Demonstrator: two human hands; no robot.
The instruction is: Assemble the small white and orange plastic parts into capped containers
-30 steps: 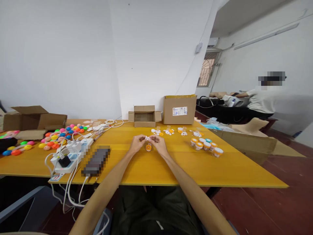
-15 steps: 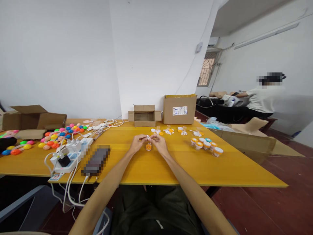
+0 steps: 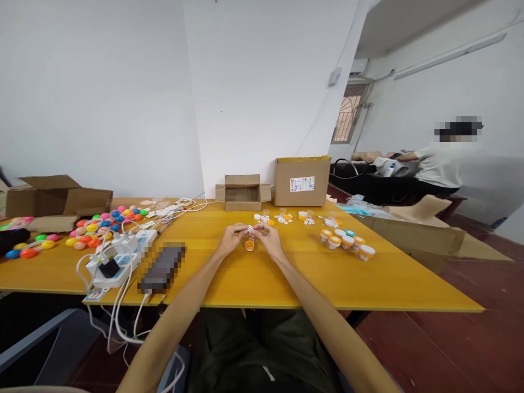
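Between the fingertips of both hands is a small white part with dark spots, too small to name exactly. My left hand pinches it from the left, and my right hand pinches its other side. Just below my fingers an orange round piece with a pale rim lies on the wooden table. Past my hands sit small groups of white and orange plastic pieces with little clear cups. To the right stand several lidded clear cups with orange, white and teal tops.
An open carton and a taller labelled carton stand against the wall. On the left are a power strip with cables, a phone, colourful balls and another open box. A person sits at the far right.
Both hands stay pinched on the small white part, with slight finger movement around it. The whole view has shifted a little.
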